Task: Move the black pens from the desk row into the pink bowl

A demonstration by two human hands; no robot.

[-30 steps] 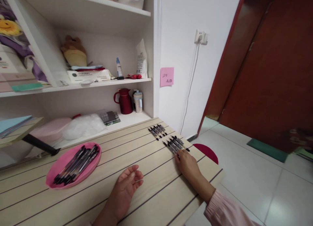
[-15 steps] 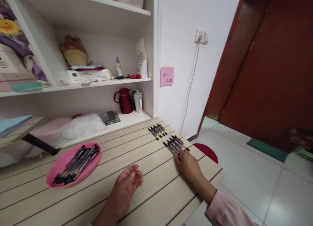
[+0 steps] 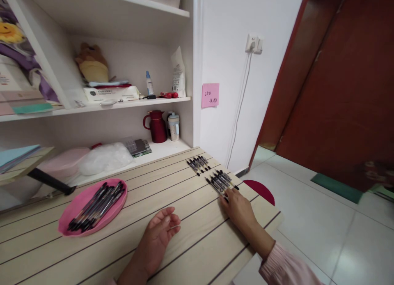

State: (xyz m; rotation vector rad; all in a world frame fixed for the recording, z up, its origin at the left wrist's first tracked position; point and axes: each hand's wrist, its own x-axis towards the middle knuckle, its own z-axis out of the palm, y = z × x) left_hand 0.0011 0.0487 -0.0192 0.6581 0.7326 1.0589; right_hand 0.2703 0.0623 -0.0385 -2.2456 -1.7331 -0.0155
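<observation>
Pink tray [image 3: 68, 214] on the table [image 3: 191, 203] holds a heap of pens [image 3: 97, 207], overlapping too much to count. Farther right lie two rows of pens; the right hand [image 3: 237, 204] partly covers the nearer row [image 3: 219, 181], fingers curled, their grip hidden. The left hand [image 3: 159, 231], loosely half open, is empty, its forearm cut off below.

Handwritten "250" on the pink sticky note [image 3: 210, 101]
</observation>
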